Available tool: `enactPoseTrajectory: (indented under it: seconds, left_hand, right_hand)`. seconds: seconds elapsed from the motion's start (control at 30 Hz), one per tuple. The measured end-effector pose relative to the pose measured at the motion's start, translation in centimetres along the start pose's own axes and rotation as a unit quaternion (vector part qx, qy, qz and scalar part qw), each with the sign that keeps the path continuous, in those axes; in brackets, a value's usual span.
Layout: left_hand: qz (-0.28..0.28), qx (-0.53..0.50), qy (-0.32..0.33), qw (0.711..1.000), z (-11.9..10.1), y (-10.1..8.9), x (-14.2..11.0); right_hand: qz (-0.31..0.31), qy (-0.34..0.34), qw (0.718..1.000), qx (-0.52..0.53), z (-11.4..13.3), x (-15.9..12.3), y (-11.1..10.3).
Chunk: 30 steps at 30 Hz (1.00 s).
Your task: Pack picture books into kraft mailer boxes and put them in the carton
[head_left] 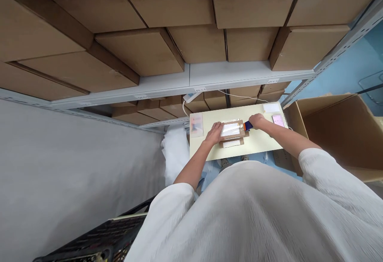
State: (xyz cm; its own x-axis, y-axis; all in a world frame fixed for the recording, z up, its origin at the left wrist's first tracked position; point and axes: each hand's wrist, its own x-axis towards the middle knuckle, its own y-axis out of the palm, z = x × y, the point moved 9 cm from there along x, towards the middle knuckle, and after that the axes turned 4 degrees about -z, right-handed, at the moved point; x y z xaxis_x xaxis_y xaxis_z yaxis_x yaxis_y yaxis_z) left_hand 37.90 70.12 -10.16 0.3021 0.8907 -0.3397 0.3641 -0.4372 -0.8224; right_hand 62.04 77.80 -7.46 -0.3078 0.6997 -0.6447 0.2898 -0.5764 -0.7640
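Your white shirt [254,202] sits nearest; your left hand [214,133] rests open on the white-labelled brown package [232,129] on the tabletop [260,144]. Your right hand [256,121] grips a blue tool [248,126] at its right end. Shelf labels [200,90] look too small to read.

Head view. Pale yellow rectangular bench [260,144]: small brown cardboard box with white label and clear tape [231,129], near mid-bench. Left hand [214,133] lies on its left end; right hand [256,120] grips dark blue and orange tool [248,126] at its right end. Second white-labelled brown piece [232,143] sits nearer the front edge. Translucent printed sheet [196,125]: left edge. White rectangular item [271,108]: far right corner. Pink-screened phone [278,120]: near right edge. Large open brown carton [338,134] stands right of bench.
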Motion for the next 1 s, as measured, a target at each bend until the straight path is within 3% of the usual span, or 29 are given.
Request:
enactPoseTrajectory:
  seconds: [0.13, 0.5, 0.7, 1.0]
  left_hand:
    - [-0.005, -0.002, 0.005, 1.000, 0.0, -0.1, 0.0]
    - [0.000, 0.004, -0.003, 1.000, -0.2, -0.2, 0.0]
    - [0.003, 0.005, 0.001, 1.000, -0.1, -0.2, 0.1]
    - [0.003, 0.010, 0.003, 1.000, -0.3, -0.5, 0.3]
  right_hand:
    - [0.044, 0.057, 0.996, -0.050, 0.8, 0.3, -0.4]
    - [0.065, 0.057, 0.991, -0.104, 2.1, 1.0, -0.7]
    - [0.038, 0.050, 0.990, -0.128, 3.0, 1.4, -0.8]
    - [-0.006, 0.059, 0.992, -0.111, 4.2, -0.3, -0.4]
